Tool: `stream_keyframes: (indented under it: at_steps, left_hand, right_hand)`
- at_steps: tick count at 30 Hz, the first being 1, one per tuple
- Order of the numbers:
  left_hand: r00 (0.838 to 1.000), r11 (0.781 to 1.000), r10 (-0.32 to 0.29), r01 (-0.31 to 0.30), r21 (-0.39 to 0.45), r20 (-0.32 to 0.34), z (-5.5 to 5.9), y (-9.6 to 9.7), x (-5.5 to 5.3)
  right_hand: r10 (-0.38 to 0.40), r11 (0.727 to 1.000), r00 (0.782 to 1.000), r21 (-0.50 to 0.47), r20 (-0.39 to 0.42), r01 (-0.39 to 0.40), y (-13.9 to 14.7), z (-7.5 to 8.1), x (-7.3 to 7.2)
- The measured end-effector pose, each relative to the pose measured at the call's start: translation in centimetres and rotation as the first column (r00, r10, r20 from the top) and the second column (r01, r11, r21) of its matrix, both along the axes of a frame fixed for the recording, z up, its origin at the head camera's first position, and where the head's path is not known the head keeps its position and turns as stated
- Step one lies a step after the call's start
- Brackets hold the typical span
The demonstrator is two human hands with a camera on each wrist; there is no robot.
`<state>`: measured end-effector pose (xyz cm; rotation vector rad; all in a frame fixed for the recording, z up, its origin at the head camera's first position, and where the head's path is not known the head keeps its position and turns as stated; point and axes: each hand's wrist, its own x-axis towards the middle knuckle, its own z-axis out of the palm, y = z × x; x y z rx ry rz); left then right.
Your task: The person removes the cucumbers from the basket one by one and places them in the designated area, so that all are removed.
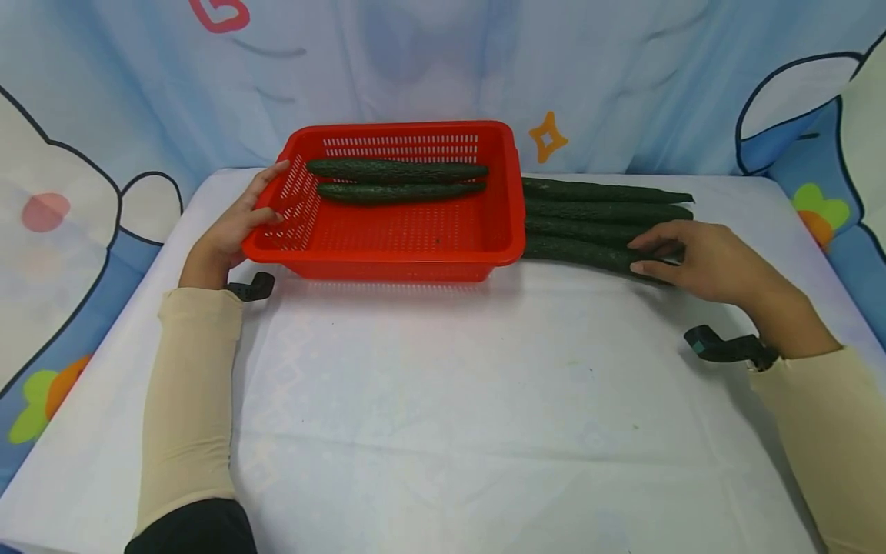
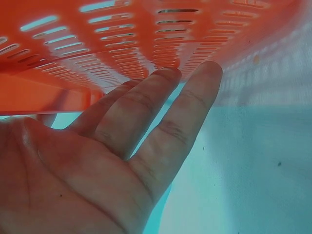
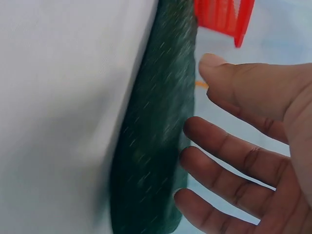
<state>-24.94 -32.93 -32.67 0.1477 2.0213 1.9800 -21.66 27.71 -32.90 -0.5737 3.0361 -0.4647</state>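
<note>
My left hand (image 1: 235, 227) holds the left end of a red plastic basket (image 1: 388, 265), thumb over the rim. In the left wrist view, the fingers (image 2: 170, 129) of that hand reach under the rim along the slotted outer wall. Two dark green cucumbers (image 1: 401, 192) lie side by side in the basket, toward its back. Right of the basket, several long cucumbers (image 1: 588, 250) lie in a row on the table. My right hand (image 1: 713, 258) hovers at their right ends, thumb and fingers spread and slightly bent around the nearest cucumber (image 3: 151, 126), gripping nothing.
A white cloth covers the table (image 1: 443, 400). Behind it hangs a blue curtain (image 1: 429, 61) with cartoon prints. A black wrist camera (image 1: 252, 287) sits at the left wrist, and another black camera (image 1: 723, 346) at the right.
</note>
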Motion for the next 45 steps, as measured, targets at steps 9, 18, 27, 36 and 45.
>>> stream_keyframes:
  at_steps: [9,18,27,36,45]
  left_hand:
    - [1.000,1.000,0.008,-0.008,-0.024,0.007,0.1,0.3,-0.2]
    - [1.000,0.999,0.012,-0.012,-0.042,0.004,0.0,0.2,-0.4]
    - [1.000,0.999,-0.007,0.007,-0.037,-0.006,-0.5,0.3,-0.8]
    - [1.000,0.998,0.001,-0.001,-0.061,-0.009,-0.6,0.4,-0.7]
    - [1.000,0.998,-0.008,0.007,-0.055,-0.016,-0.8,0.7,-0.8]
  right_hand:
    - [0.112,0.991,0.985,-0.053,-0.133,-0.120,-4.8,2.4,1.8]
    - [0.247,0.952,0.949,-0.137,-0.194,-0.276,-10.9,7.3,1.3]
    - [0.278,0.916,0.956,-0.274,-0.093,-0.293,-17.9,13.0,-3.3]
    - [0.209,0.943,0.940,-0.310,0.269,-0.121,-23.7,11.2,-10.3]
    - [0.088,0.984,0.906,-0.180,0.415,-0.013,-25.6,8.0,-13.7]
